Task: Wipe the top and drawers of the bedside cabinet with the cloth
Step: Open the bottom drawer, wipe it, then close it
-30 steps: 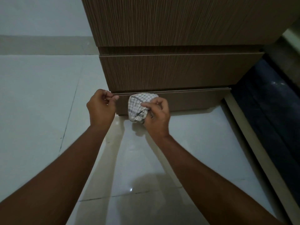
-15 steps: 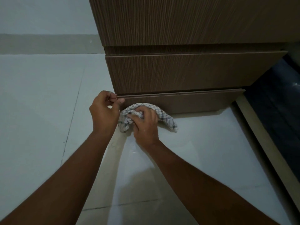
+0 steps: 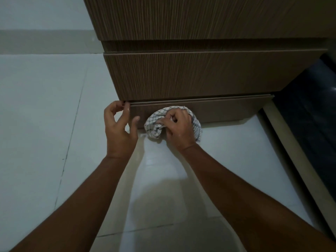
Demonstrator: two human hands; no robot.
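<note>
The brown wood-grain bedside cabinet (image 3: pixel 190 75) fills the upper middle, seen from low down. Its bottom drawer (image 3: pixel 227 110) sits just above the floor. A white checked cloth (image 3: pixel 154 124) is bunched against that drawer's front, left of centre. My right hand (image 3: pixel 179 129) is closed on the cloth and presses it to the drawer. My left hand (image 3: pixel 119 128) is at the drawer's left corner, fingertips touching its top edge, thumb spread apart and holding nothing.
Pale glossy floor tiles (image 3: pixel 45 124) stretch to the left and under my arms. A dark bed side (image 3: pixel 312 110) with a light frame rail (image 3: pixel 291 151) runs along the right. A grey skirting band (image 3: pixel 45 41) lines the back wall.
My right hand slid the cloth rightward along the bottom drawer front. My left hand loosened from a pinch on the drawer corner, its fingers now spread.
</note>
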